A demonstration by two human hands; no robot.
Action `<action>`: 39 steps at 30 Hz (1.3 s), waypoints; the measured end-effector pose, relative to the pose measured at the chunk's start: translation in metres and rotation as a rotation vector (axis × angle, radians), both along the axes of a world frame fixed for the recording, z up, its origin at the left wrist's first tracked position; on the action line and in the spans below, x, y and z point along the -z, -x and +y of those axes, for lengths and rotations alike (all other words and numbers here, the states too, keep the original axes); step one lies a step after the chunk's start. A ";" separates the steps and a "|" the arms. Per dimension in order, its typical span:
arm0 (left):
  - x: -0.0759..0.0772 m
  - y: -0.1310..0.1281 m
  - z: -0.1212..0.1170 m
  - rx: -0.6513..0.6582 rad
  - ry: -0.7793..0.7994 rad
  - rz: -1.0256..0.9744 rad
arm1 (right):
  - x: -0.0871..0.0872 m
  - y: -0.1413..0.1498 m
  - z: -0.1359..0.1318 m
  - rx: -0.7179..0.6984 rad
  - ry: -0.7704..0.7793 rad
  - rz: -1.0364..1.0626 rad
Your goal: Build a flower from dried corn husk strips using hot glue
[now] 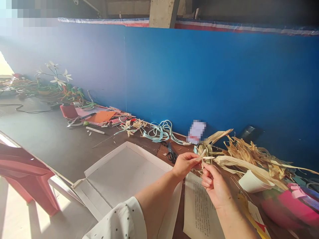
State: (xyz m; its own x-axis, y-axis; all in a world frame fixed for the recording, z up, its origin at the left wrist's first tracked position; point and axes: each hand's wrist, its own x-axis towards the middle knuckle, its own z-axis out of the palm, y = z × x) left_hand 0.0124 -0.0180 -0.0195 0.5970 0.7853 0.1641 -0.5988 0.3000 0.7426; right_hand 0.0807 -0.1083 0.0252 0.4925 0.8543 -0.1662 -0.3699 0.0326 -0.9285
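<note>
My left hand (184, 165) pinches the edge of a small pale corn husk flower (203, 155), thumb and fingers pressed together. From the right, my right hand (214, 182) grips the lower part of the same flower between thumb and forefinger, the other fingers curled. Just beyond both hands lies a heap of dry corn husks (241, 161), which partly blends with the held flower. Black-handled scissors (170, 153) rest on the table beside my left hand. Under my right forearm is a printed sheet (199, 205).
An open white box lid (129, 176) lies left of my arms. A white cup (254, 182) tips beside a pink container (291, 202). Farther left are light blue cord (161, 130), finished husk flowers (129, 127), a red thread spool (69, 111) and a red stool (27, 176). A blue partition (199, 76) stands behind.
</note>
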 end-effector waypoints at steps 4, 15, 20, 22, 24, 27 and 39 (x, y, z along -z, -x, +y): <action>0.000 0.000 0.000 0.020 -0.020 -0.009 | -0.001 -0.003 -0.002 0.031 0.047 -0.195; -0.002 0.002 -0.002 0.043 -0.050 0.013 | -0.005 -0.006 -0.006 0.096 0.073 -0.137; -0.001 0.001 -0.001 0.026 -0.046 0.021 | -0.010 -0.007 -0.008 0.088 0.084 -0.098; 0.000 0.001 0.000 0.025 -0.044 0.016 | -0.009 -0.008 -0.008 0.076 0.088 -0.076; 0.000 0.001 0.000 0.029 -0.045 0.011 | -0.008 -0.010 -0.009 0.059 0.094 -0.045; 0.000 0.001 0.000 0.029 -0.042 0.011 | -0.004 -0.013 -0.007 0.033 0.078 0.014; 0.003 -0.002 0.001 -0.021 -0.036 0.038 | -0.004 -0.014 -0.008 0.058 0.054 -0.057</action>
State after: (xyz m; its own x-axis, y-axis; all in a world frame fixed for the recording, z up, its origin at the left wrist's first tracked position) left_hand 0.0140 -0.0175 -0.0226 0.5869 0.7916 0.1698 -0.5758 0.2607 0.7750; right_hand 0.0945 -0.1161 0.0293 0.5507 0.8147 -0.1816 -0.3154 0.0016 -0.9489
